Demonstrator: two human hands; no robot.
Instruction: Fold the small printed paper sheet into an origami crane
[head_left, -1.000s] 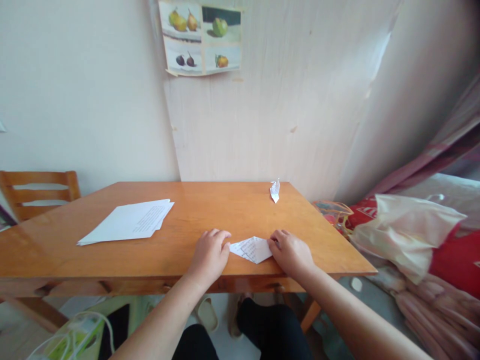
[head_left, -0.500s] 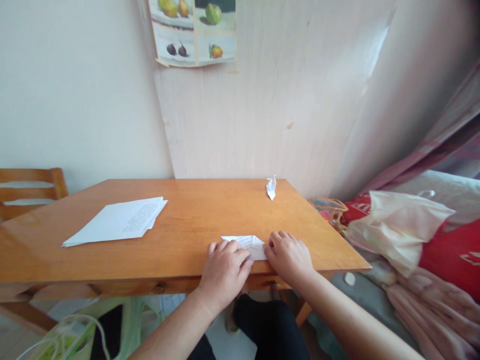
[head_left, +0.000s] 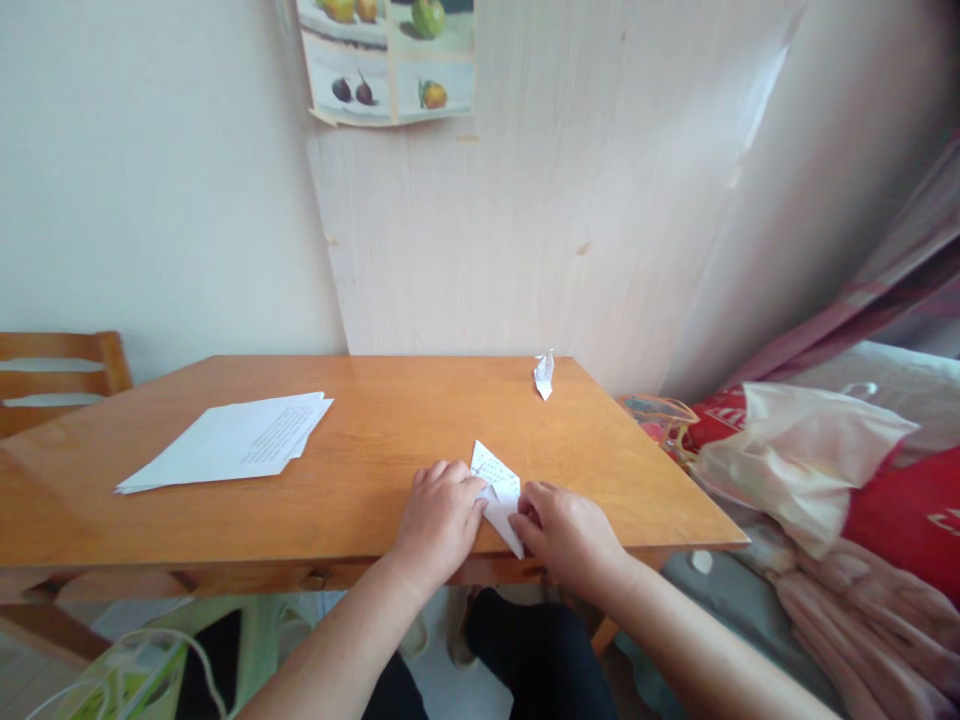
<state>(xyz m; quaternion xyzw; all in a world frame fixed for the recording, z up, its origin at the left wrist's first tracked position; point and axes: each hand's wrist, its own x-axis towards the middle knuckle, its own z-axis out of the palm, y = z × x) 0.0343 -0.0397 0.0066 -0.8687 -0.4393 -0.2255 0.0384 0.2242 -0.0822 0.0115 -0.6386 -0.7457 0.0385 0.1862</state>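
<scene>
Currently, folded paper (head_left: 504, 500) slantwise between both hands, at front edge of wooden surface (head_left: 405, 420). Left hand (head_left: 441, 515) on its left side, thumb over paper; right hand (head_left: 574, 535) at right side, fingers curled narrow. Cannot tell whether either pinches paper. Paper stack (head_left: 225, 437) at left; small paper figure (head_left: 544, 377) near far right corner.

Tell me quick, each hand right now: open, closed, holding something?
Left hand: partly curled, touching the folded paper; closed or not, can't tell.
Right hand: curled at the paper's right edge; closed or not, can't tell.
</scene>
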